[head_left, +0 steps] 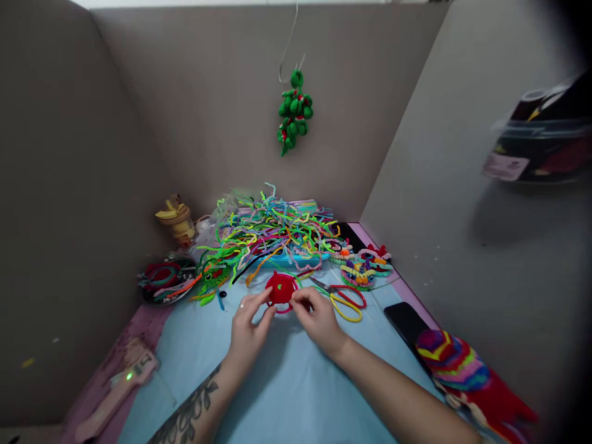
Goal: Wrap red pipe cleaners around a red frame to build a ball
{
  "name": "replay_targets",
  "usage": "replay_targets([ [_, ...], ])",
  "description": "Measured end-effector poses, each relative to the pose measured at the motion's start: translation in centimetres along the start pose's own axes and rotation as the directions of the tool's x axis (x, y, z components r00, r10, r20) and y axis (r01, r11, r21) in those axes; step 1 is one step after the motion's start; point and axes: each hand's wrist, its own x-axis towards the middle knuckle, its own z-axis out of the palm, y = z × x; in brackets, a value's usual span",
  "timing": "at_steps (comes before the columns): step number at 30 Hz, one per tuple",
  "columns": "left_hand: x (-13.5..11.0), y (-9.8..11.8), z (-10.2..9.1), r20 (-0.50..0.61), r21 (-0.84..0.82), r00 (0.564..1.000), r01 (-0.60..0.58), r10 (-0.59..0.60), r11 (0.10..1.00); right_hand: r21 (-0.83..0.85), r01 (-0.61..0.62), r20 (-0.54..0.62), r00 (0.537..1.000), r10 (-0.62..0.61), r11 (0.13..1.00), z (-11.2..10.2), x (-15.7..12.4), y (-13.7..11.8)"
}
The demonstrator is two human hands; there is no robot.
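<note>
Between my two hands is a red fuzzy disc [281,287] with a small green spot near its middle and a pinkish-red loop at its lower edge. My left hand [250,325] grips the disc's left side with thumb and forefinger. At the right edge my right hand [318,317] is closed in a pinch, thumb against forefinger; the bit between its fingertips is too small to make out clearly. Scissors [345,300] with red and yellow handles lie just right of the disc. Behind it, many coloured pipe cleaners [277,225] are heaped over a blue tray [296,261].
A glue gun [118,394] with a green light lies front left. Near the left wall stands a dark bowl [166,296] of pipe cleaners. Fuzzy crafted pieces [358,274], a black phone [407,324] and a striped knitted item [456,361] line the right. Grey partitions enclose the table.
</note>
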Motion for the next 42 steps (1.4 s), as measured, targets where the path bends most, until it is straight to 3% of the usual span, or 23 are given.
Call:
replay_targets([
  [4,3.8,2.0,-1.4,-0.041,-0.017,0.981,-0.19,0.189,0.982,0.006,0.106,0.024,0.994,-0.106,0.994,-0.5,4.0,-2.4],
  [10,7.5,3.4,-1.7,-0.047,-0.054,0.982,-0.185,0.182,0.981,0.061,0.107,0.022,0.994,-0.108,0.992,-0.7,7.5,-4.2],
  [15,7.8,2.6,-1.4,-0.009,-0.048,0.984,-0.177,0.177,0.983,0.049,0.055,0.049,0.997,-0.058,0.997,-0.7,7.3,-3.5],
  [20,7.8,2.2,-1.5,0.02,-0.03,0.992,-0.122,0.123,0.992,0.009,0.085,0.073,0.994,-0.085,0.996,-0.6,7.1,-2.9],
  [26,7.7,2.2,-1.9,-0.043,0.056,0.976,-0.21,0.212,0.976,-0.063,0.139,0.074,0.988,-0.134,0.988,-1.0,7.0,-3.4],
  [30,8.0,1.8,-2.5,-0.07,0.175,0.951,-0.284,0.3,0.943,-0.083,0.039,0.156,0.987,-0.026,0.996,-2.0,7.7,-3.5],
  [34,8.0,1.3,-2.7,-0.041,0.247,0.92,-0.37,0.391,0.896,0.046,-0.174,0.364,0.92,0.146,0.984,-2.3,8.3,-2.8],
  [37,8.2,0.8,-2.9,-0.07,0.281,0.93,-0.328,0.36,0.902,0.093,-0.23,0.415,0.893,0.173,0.969,-2.3,8.5,-2.0],
  [42,8.9,0.1,-4.1,-0.19,0.302,0.949,-0.186,0.25,0.935,-0.058,-0.184,0.393,0.899,0.192,0.981,-3.2,8.7,-0.7],
])
